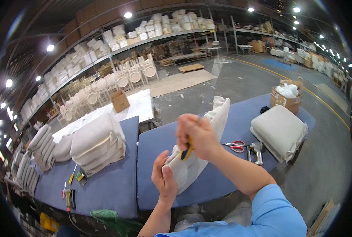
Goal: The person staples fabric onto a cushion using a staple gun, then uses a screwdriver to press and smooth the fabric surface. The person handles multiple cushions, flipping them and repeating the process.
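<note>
Leftward, cushion stack (pixel 97 140) sits at nine o'clock. Left hand (pixel 166 179), loosely open, touches pale fabric-covered piece (pixel 191 170) at its eight o'clock; piece is central, pointing toward one. Right hand (pixel 198 137), blurred, grips yellow-and-dark tool (pixel 187 151) over it. Red-handled scissors (pixel 237 147), three o'clock.

A pale cushion (pixel 192 170) tilts on edge beside a yellow tool (pixel 187 151).
</note>
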Demonstrator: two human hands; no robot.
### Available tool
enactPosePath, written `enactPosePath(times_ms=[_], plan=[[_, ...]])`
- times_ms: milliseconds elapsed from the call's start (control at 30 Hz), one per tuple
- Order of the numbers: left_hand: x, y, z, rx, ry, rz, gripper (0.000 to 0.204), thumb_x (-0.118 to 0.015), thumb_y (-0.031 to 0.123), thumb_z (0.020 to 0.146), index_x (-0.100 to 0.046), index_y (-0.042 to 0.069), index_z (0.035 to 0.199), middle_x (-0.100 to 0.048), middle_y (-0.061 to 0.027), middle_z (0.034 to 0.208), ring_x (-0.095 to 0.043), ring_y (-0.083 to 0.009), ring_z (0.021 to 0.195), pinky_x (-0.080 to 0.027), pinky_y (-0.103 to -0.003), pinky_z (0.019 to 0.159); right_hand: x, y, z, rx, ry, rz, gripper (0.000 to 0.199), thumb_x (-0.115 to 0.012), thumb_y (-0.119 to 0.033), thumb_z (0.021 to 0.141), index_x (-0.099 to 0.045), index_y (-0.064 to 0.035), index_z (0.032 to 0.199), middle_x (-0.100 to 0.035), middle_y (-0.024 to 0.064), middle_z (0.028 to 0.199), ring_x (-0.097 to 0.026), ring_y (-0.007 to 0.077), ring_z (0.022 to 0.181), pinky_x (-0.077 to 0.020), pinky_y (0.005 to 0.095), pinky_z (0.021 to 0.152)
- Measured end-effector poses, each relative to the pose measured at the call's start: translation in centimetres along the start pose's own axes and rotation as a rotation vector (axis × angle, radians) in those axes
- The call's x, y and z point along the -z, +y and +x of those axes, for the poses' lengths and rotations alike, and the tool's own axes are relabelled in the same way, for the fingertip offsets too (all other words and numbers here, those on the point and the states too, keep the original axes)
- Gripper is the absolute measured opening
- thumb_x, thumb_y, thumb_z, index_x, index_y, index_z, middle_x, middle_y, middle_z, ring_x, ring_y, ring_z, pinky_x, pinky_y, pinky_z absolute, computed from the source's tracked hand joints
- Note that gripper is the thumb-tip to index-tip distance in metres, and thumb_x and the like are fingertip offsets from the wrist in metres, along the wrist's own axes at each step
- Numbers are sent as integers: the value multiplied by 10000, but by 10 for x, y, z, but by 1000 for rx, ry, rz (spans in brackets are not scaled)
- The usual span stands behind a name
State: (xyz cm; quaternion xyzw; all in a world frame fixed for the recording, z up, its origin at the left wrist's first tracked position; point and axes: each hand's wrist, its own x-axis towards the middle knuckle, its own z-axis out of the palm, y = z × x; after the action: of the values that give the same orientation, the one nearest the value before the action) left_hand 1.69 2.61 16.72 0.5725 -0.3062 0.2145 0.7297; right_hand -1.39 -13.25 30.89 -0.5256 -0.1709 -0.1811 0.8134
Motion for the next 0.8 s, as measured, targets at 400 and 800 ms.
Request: enactPosePath(times_ms=[400,800], plan=[[-21,20,-6,-37,78,155,449,-473,306,1103,-694,-55,1252,-708,-137,1149,-645,-207,1062,-508,-354,936,282,32,37,-207,742,-223,473,-563,-562,1122,-660,-99,1100,-677,59,875,-585,175,594,-501,370,541],[127,-11,96,-168,384,360,445,-477,323,1159,-744,-17,1055,-690,-72,1017,-624,-162,935,-499,-339,857,192,33,-59,-141,567,-106,330,-610,-445,1136,-654,-122,1088,-563,-7,728,-538,133,498,-461,327,460]])
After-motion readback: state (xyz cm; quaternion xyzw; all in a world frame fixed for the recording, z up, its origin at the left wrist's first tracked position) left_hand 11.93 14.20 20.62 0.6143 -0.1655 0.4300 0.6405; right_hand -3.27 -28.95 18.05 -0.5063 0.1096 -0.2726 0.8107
